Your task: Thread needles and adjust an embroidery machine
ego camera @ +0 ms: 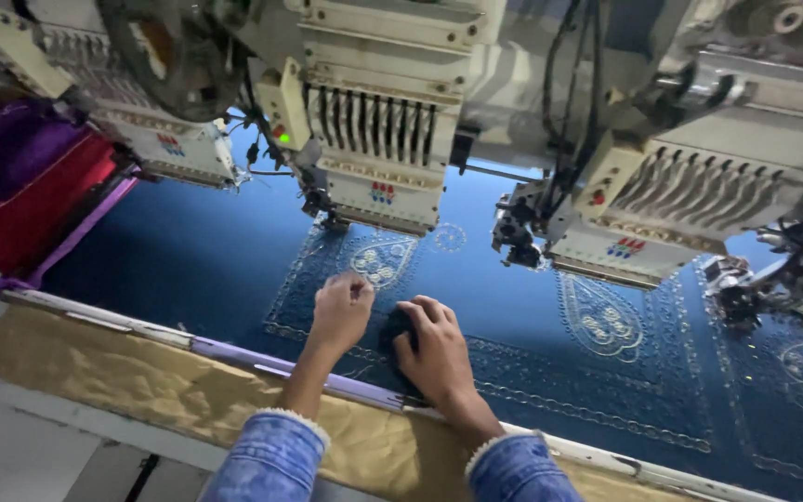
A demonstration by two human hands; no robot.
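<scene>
The left hand (341, 311) was curled shut, with its finger and thumb pinched together on something too small to see, maybe a thread. The right hand (434, 349) lay just beside it, with fingers bent down and closed over a small dark piece (396, 327) that rested on the blue cloth (188, 251). Both hands touched the cloth near a pale stitched flower pattern (378, 260).

The cloth was stretched flat in a long frame, and its pale rail (141, 330) ran just in front of the wrists. A gold cloth (95, 372) lay below the rail. Above the hands hung a big sewing head (378, 139) with a row of needles, and another head (643, 204) stood to the right.

To do this well, I think the right hand should press flat and steady, so the cloth did not wrinkle. The pinch should pull gently, and both hands should stay low, away from the needles.
</scene>
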